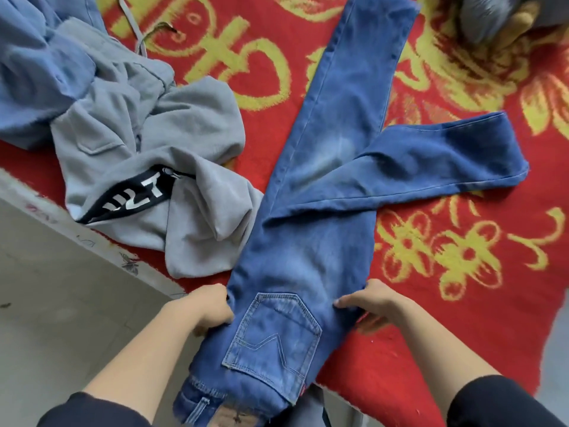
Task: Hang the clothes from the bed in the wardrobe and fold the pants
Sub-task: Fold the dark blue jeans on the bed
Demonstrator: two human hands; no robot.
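Blue jeans (320,211) lie on the red bed cover (462,303), folded lengthwise with the back pocket facing up and the waist hanging over the near edge. One leg runs toward the top of the view; the other lies angled off to the right. My left hand (212,309) grips the jeans' left edge at the hip. My right hand (366,302) pinches the right edge at the same height.
A crumpled grey hoodie (160,167) with a black lettered band lies left of the jeans, touching them. A blue-grey garment (40,72) is piled at the far left. Grey floor (55,303) shows below the bed's edge. A dark and yellow object (505,16) sits top right.
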